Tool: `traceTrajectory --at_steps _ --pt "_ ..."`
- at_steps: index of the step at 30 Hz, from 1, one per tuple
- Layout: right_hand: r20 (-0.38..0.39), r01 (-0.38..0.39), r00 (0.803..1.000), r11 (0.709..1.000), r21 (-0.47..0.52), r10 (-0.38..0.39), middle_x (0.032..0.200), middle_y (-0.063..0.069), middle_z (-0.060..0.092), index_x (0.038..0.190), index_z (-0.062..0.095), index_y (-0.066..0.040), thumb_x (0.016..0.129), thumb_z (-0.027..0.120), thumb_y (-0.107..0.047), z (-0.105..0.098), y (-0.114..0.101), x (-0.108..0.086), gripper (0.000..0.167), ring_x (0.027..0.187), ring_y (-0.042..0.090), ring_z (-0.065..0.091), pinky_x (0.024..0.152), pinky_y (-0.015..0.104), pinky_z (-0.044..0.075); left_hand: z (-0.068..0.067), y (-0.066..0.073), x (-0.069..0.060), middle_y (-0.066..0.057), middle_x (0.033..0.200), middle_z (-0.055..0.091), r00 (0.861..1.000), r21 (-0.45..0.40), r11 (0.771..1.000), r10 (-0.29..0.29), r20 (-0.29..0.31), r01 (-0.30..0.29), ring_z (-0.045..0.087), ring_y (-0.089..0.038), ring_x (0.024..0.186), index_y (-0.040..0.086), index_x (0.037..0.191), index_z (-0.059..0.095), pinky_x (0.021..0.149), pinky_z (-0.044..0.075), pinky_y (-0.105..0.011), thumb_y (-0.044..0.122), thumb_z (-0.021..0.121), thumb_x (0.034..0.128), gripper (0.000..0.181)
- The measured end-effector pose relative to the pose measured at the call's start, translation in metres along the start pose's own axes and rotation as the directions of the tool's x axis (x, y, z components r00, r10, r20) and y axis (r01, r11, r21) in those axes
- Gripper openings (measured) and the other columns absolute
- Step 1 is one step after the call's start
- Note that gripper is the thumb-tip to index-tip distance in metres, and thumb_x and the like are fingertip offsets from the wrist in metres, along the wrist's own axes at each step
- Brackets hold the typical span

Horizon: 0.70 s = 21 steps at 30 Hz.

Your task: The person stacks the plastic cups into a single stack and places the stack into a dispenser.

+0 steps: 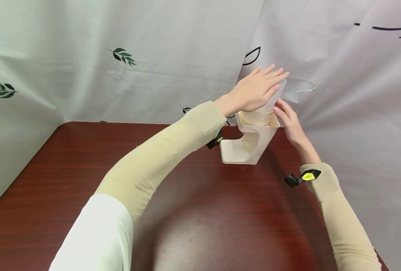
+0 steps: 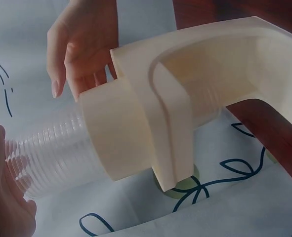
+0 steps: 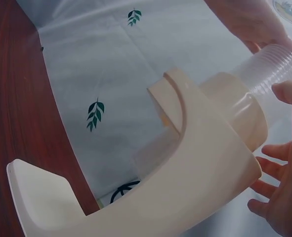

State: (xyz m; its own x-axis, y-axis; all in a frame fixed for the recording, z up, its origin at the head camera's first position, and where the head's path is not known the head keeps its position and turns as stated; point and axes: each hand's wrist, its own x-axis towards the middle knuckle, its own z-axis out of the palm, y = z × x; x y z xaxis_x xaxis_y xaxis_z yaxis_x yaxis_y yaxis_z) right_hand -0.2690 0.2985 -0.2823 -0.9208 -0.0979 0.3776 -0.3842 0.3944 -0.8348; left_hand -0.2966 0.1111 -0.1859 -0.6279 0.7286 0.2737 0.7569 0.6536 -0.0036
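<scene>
A cream plastic cup dispenser (image 1: 259, 141) stands near the table's far edge, its flat foot toward the left. From its round collar (image 2: 117, 131) rises a stack of clear ribbed plastic cups (image 2: 52, 150); the lower end shows beneath the holder in the left wrist view. My left hand (image 1: 257, 89) lies over the top of the stack, palm down and fingers straight. Beside the collar on the right is my right hand (image 1: 291, 122), its fingers loosely bent around the dispenser's side. Whether those fingertips touch it is hard to tell.
The dark red wooden table (image 1: 187, 210) extends toward me. A pale curtain (image 1: 153, 82) with leaf prints hangs right behind the table and along both sides. Black wrist camera mounts (image 1: 302, 178) stick out from the sleeves.
</scene>
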Motion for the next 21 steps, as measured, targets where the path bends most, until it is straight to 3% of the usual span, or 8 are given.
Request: traceTrajectory --at_steps 3,9,15,18,21 --pt "0.002 -0.013 1.0 1.0 0.006 0.013 0.148 0.026 0.036 0.147 0.032 0.004 0.101 0.039 -0.021 -0.001 0.0 0.0 0.053 0.134 0.013 0.038 0.119 0.034 0.024 0.003 -0.002 0.0 0.008 0.161 0.016 1.0 -0.01 1.0 0.015 0.027 -0.015 0.005 -0.015 0.15 0.028 0.154 0.016 0.124 0.004 -0.035 0.034 0.016 0.1059 0.049" --pt "0.016 -0.022 1.0 1.0 0.007 0.022 0.151 0.027 0.03 0.147 0.028 0.006 0.1 0.039 -0.022 0.002 0.001 0.003 0.056 0.142 0.027 0.03 0.121 0.038 0.02 0.015 -0.009 -0.006 0.004 0.16 0.02 0.998 -0.038 0.999 0.029 0.058 -0.026 0.009 -0.019 0.15 0.024 0.154 0.019 0.124 0.007 -0.037 0.032 0.019 0.1059 0.049" --pt "-0.008 -0.007 1.0 1.0 0.008 0.007 0.15 0.027 0.032 0.148 0.028 0.005 0.1 0.041 -0.021 0.006 -0.002 0.001 0.056 0.14 0.03 0.032 0.119 0.04 0.024 0.028 -0.01 -0.018 0.01 0.162 0.005 1.0 -0.048 0.999 -0.008 -0.001 0.008 0.0 -0.011 0.15 0.026 0.155 0.004 0.124 0.002 -0.039 0.044 0.02 0.1043 0.056" --pt "-0.102 0.06 0.993 0.997 -0.048 -0.065 0.148 0.023 0.037 0.148 0.031 0.0 0.099 0.045 -0.02 0.009 -0.009 -0.004 0.055 0.138 0.027 0.035 0.118 0.038 0.026 0.029 -0.009 -0.033 0.01 0.162 0.005 0.997 -0.042 0.998 -0.038 -0.065 0.035 -0.002 -0.009 0.15 0.025 0.155 0.004 0.124 0.0 -0.039 0.046 0.023 0.1036 0.059" --pt "-0.212 0.186 0.951 0.965 -0.182 -0.224 0.146 0.016 0.043 0.148 0.034 -0.004 0.096 0.052 -0.017 0.015 -0.016 -0.012 0.056 0.137 0.026 0.036 0.117 0.035 0.026 0.032 -0.009 -0.058 0.008 0.162 0.012 0.987 -0.034 0.997 -0.08 -0.141 0.076 0.003 -0.012 0.15 0.023 0.155 0.01 0.124 0.002 -0.041 0.043 0.03 0.103 0.06"
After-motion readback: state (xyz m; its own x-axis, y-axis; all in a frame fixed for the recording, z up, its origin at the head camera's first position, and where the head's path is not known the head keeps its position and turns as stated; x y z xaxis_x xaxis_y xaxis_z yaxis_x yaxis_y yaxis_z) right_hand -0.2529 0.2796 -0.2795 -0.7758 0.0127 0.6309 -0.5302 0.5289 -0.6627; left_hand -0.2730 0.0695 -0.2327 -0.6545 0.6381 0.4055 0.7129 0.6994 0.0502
